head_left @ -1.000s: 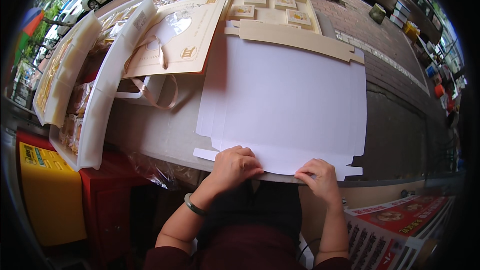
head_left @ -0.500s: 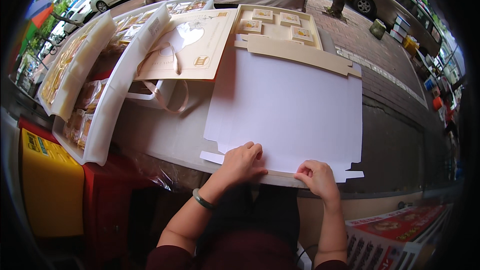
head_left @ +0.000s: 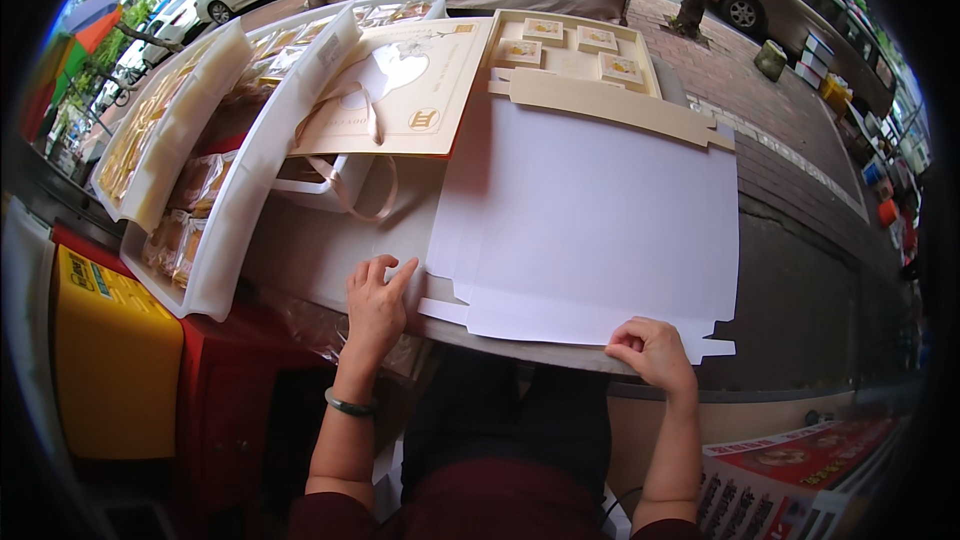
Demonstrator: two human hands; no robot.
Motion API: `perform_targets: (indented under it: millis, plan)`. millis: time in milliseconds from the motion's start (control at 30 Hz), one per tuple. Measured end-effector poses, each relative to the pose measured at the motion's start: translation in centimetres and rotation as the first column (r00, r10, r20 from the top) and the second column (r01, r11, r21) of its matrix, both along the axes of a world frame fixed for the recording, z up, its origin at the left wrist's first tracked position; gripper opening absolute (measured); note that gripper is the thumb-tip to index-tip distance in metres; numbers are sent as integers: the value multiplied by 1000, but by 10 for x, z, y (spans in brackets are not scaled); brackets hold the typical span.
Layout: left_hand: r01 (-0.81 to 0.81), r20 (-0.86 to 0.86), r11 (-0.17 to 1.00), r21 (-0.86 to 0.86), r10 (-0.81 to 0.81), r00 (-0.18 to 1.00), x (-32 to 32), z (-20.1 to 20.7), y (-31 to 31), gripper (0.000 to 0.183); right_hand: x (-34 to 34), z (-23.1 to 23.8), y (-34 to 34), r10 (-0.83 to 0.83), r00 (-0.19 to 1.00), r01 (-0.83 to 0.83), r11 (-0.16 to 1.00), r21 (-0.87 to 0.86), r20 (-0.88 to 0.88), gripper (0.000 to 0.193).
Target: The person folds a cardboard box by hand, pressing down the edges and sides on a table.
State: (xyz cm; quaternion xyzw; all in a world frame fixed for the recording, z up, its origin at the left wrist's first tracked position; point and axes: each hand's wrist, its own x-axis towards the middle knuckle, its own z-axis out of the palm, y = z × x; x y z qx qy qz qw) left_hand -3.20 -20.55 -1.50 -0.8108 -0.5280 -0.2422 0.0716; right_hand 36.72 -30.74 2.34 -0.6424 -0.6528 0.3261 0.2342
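Observation:
A large flat cardboard box blank (head_left: 600, 230), white side up, lies on the grey table with a beige flap folded over at its far edge. At its near right edge, my right hand (head_left: 655, 352) pinches the front flap between thumb and fingers. My left hand (head_left: 376, 310), with a green bangle at the wrist, is off the blank, just left of its front-left tab. Its thumb and fingers are apart and hold nothing. Behind the blank stands a shallow cream box tray (head_left: 560, 67) with several small square boxes in it.
A cream gift bag (head_left: 400, 110) with ribbon handles lies left of the blank. White plastic crates (head_left: 235, 190) of wrapped packets stand farther left, beyond a yellow box (head_left: 115, 370) on something red. The grey table (head_left: 300, 255) ends close to my body.
My left hand has let go of the blank's front flap and moved left, its fingers spreading. My right hand stays pinched on the flap. The whole view has shifted slightly.

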Motion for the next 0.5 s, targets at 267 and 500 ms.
perform_targets:
  millis: [267, 500]
  plan:
    - [-103, -112, 956, -275, 75, 991, -9, 39, -33, 34, -1, -6, -4, -24, 1000, 25, 1000, 17, -18, 13]
    - [44, -33, 952, -303, -57, 998, -11, 90, -97, 13, 2, -8, -5, -6, 999, 7, 999, 47, -32, 11]
